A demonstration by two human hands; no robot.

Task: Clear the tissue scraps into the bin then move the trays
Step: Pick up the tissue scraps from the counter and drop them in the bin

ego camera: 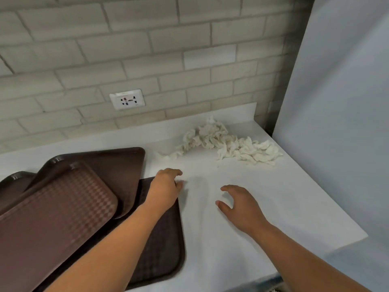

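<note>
Your left hand (pixel 166 187) hung loosely curled, empty, over the trays (pixel 63 197) stacked askew at left. Your right hand (pixel 237 205) hovered open above the counter (pixel 242 249). Scraps (pixel 227 144) lay piled at the back, nothing between, beside the panel (pixel 336 102).

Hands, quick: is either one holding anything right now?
Left hand: open, fingers loosely curled, holds nothing.
Right hand: open, fingers spread, holds nothing.

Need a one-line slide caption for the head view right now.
Empty-handed, the left hand and right hand reach over the white counter toward the tissue scraps; brown trays overlap at left.
</note>
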